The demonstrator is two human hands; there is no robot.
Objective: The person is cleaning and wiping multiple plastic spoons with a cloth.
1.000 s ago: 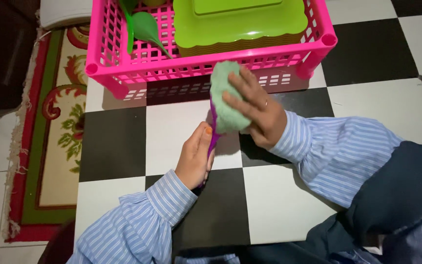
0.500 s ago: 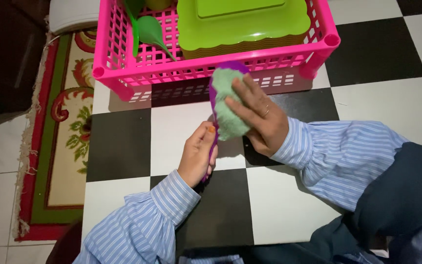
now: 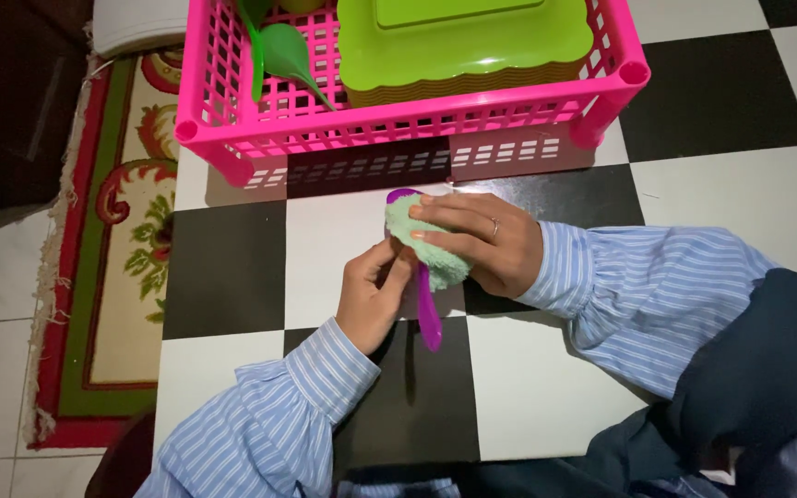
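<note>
My left hand [image 3: 373, 297] grips the handle of a purple plastic spoon [image 3: 427, 313], whose bowl pokes out at the top. My right hand [image 3: 483, 242], with a ring on one finger, presses a light green cloth [image 3: 438, 262] around the spoon's upper part. Both hands hover over the black-and-white checkered floor [image 3: 232, 267], just in front of a pink plastic basket [image 3: 398, 115].
The pink basket holds a stack of lime green square plates [image 3: 463, 41] and a green ladle-like utensil [image 3: 279, 51]. A red, green and cream patterned rug [image 3: 108, 231] lies at the left. My blue striped sleeves and dark clothing fill the lower right.
The cloth has slid down off the spoon's bowl, whose purple tip now shows at the top. The handle now sticks out below my hands. The view has shifted slightly.
</note>
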